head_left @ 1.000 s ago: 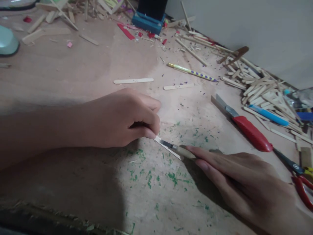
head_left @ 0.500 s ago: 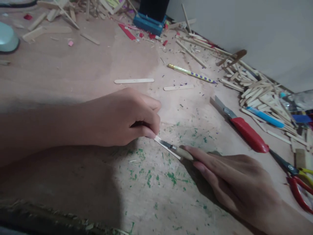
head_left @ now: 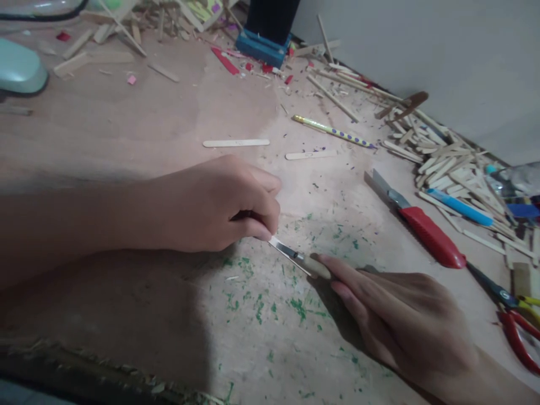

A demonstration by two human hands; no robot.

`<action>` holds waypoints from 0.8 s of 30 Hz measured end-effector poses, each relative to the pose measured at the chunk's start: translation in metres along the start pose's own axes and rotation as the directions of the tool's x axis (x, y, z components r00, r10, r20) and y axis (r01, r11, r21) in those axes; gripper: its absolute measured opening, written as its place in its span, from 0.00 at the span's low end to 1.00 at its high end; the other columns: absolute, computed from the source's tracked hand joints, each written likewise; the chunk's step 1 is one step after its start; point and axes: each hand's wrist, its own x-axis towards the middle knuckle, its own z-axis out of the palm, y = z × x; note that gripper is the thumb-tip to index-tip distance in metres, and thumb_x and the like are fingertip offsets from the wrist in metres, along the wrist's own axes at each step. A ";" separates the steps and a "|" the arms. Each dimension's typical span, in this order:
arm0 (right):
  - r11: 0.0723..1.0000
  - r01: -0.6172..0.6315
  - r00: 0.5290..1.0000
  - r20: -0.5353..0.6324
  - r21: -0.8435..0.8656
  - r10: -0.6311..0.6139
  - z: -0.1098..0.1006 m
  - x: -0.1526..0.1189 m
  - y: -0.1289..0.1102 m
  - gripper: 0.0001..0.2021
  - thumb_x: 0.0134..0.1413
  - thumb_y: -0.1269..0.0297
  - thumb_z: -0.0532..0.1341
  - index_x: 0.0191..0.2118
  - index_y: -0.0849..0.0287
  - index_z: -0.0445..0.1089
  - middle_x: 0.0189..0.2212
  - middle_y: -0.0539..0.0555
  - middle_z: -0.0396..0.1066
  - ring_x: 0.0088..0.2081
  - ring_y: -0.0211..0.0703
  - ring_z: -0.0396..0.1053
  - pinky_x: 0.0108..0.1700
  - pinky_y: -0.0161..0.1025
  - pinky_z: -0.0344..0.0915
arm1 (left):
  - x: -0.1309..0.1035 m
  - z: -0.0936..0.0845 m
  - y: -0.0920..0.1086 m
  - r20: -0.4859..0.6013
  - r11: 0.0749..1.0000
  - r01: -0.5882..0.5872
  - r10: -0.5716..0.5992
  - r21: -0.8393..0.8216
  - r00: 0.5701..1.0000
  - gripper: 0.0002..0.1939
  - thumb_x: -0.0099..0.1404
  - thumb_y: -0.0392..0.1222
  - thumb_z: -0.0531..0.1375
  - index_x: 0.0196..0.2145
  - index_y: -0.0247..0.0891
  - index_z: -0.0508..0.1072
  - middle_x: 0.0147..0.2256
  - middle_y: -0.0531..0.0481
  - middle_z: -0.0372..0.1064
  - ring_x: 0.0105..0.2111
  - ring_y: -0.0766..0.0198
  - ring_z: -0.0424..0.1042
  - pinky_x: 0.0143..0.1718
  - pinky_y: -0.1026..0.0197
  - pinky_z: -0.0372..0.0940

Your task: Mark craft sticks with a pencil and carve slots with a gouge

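Observation:
My left hand (head_left: pixel 236 208) pinches one end of a thin popsicle stick (head_left: pixel 300 269) against the table. Wrapped around the wooden handle of a small carving knife (head_left: pixel 316 265), my right hand (head_left: pixel 405 315) comes in from the lower right. The knife's metal blade lies along the stick, its tip close to my left fingertips. Much of the stick is hidden by the fingers and the blade. Beyond my left hand lie two more popsicle sticks, a longer one (head_left: pixel 236 143) and a shorter one (head_left: pixel 311 154), both with small pencil marks.
Green shavings (head_left: pixel 298 308) are scattered over the wooden table (head_left: pixel 169 320). On the right lie a red-handled utility knife (head_left: pixel 432 236), red scissors (head_left: pixel 521 337) and a heap of sticks (head_left: pixel 451 163). A yellow pencil (head_left: pixel 333 131) is farther back, near a blue stand (head_left: pixel 264 49).
The knife blade has slid slightly up the stick toward my left fingertips. The whole view has shifted a little; both hands keep their grip.

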 end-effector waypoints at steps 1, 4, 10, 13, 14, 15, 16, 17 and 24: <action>1.000 -0.001 1.000 -0.004 0.000 0.001 0.000 0.000 0.000 0.32 0.71 0.78 0.59 0.76 0.51 0.60 0.40 0.52 0.86 0.31 0.45 0.83 0.27 0.40 0.70 | 0.000 -0.001 0.002 0.017 1.000 0.021 -0.021 0.007 1.000 0.13 0.75 0.33 0.62 0.34 0.39 0.85 0.26 0.55 0.62 0.27 0.69 0.61 0.34 0.61 0.55; 1.000 -0.006 1.000 -0.013 0.006 0.006 -0.002 0.000 -0.001 0.32 0.73 0.78 0.58 0.76 0.49 0.59 0.40 0.52 0.86 0.31 0.44 0.84 0.28 0.40 0.71 | 0.002 -0.004 0.007 0.060 0.997 0.076 -0.077 0.024 0.995 0.14 0.75 0.30 0.60 0.35 0.37 0.85 0.27 0.55 0.63 0.28 0.68 0.62 0.34 0.61 0.55; 0.999 -0.009 1.000 -0.003 0.042 0.009 -0.004 0.004 -0.001 0.32 0.73 0.78 0.57 0.76 0.48 0.59 0.39 0.51 0.86 0.32 0.45 0.84 0.27 0.42 0.72 | 0.001 -0.002 0.002 0.028 1.000 0.022 -0.022 0.012 0.999 0.12 0.74 0.32 0.63 0.35 0.39 0.86 0.27 0.55 0.63 0.28 0.68 0.63 0.34 0.60 0.56; 0.999 -0.010 1.000 -0.008 0.042 0.010 -0.004 0.004 -0.001 0.30 0.73 0.78 0.57 0.75 0.49 0.61 0.39 0.51 0.86 0.29 0.43 0.83 0.26 0.41 0.70 | 0.001 -0.002 0.003 0.035 1.000 0.030 -0.030 0.005 0.999 0.13 0.74 0.31 0.62 0.35 0.37 0.86 0.27 0.54 0.65 0.28 0.68 0.62 0.34 0.60 0.56; 0.999 -0.007 1.000 -0.010 0.044 0.007 -0.004 0.004 -0.001 0.30 0.73 0.78 0.57 0.74 0.49 0.62 0.39 0.51 0.86 0.28 0.43 0.82 0.25 0.41 0.70 | 0.001 -0.003 0.005 0.042 0.999 0.045 -0.045 -0.002 0.998 0.14 0.73 0.29 0.61 0.35 0.36 0.86 0.28 0.54 0.65 0.28 0.68 0.62 0.35 0.60 0.55; 0.999 -0.009 1.000 -0.005 0.049 0.009 -0.004 0.004 -0.001 0.29 0.73 0.78 0.57 0.73 0.50 0.63 0.39 0.51 0.86 0.29 0.43 0.83 0.25 0.41 0.70 | 0.001 -0.003 0.006 0.049 0.998 0.061 -0.060 -0.009 0.997 0.14 0.73 0.28 0.60 0.35 0.35 0.86 0.28 0.54 0.65 0.29 0.69 0.62 0.35 0.60 0.55; 0.998 -0.011 1.000 -0.001 0.055 0.011 -0.004 0.004 -0.001 0.29 0.73 0.78 0.57 0.73 0.50 0.63 0.39 0.52 0.86 0.30 0.44 0.83 0.26 0.40 0.70 | 0.001 -0.004 0.008 0.057 0.997 0.078 -0.077 -0.010 0.995 0.14 0.73 0.27 0.60 0.35 0.35 0.86 0.28 0.53 0.66 0.29 0.68 0.62 0.36 0.60 0.56; 0.998 -0.013 1.000 -0.001 0.060 0.013 -0.005 0.005 -0.001 0.30 0.73 0.79 0.58 0.74 0.50 0.62 0.39 0.52 0.86 0.32 0.45 0.84 0.26 0.40 0.70 | 0.001 -0.004 0.008 0.061 0.996 0.083 -0.083 -0.008 0.995 0.14 0.73 0.28 0.60 0.35 0.35 0.86 0.28 0.53 0.66 0.29 0.68 0.62 0.36 0.60 0.56; 0.997 -0.001 1.000 -0.007 0.073 0.002 -0.005 0.006 -0.001 0.32 0.72 0.78 0.58 0.76 0.47 0.61 0.38 0.50 0.86 0.28 0.43 0.82 0.26 0.40 0.70 | 0.001 0.000 0.001 0.018 1.000 0.019 -0.019 0.015 1.000 0.13 0.74 0.34 0.61 0.34 0.40 0.84 0.27 0.54 0.64 0.27 0.67 0.62 0.35 0.61 0.57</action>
